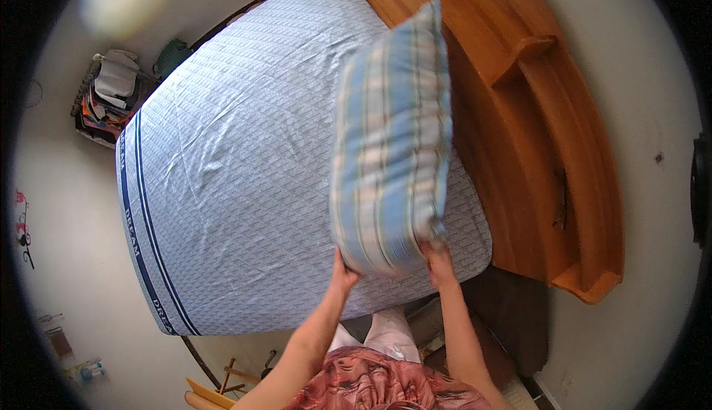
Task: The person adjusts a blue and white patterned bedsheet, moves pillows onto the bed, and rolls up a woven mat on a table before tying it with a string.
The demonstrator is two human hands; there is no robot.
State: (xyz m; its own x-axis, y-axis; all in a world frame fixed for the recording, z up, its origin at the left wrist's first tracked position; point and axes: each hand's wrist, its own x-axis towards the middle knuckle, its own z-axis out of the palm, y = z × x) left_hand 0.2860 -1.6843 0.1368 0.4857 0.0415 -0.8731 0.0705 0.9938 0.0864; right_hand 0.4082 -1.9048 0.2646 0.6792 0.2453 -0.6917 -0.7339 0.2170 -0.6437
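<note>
A plaid pillow (pixel 392 143) in blue, cream and pale green is held up over the right part of a bare mattress (pixel 239 176). My left hand (pixel 345 274) grips its near left corner, thumb up along the edge. At the near right corner, my right hand (pixel 438 260) is closed on the pillow, its fingers partly hidden by the fabric. The pillow's far end points away from me and looks slightly blurred. White patterned fabric with dark blue stripes covers the mattress.
A wooden headboard with shelves (pixel 523 132) stands along the mattress's right side. Beyond the left edge are a basket piled with cloth items (pixel 105 104) and a green basket (pixel 171 58). Dark brown furniture (pixel 506 315) sits at the near right, a wooden item (pixel 208 396) at the near left.
</note>
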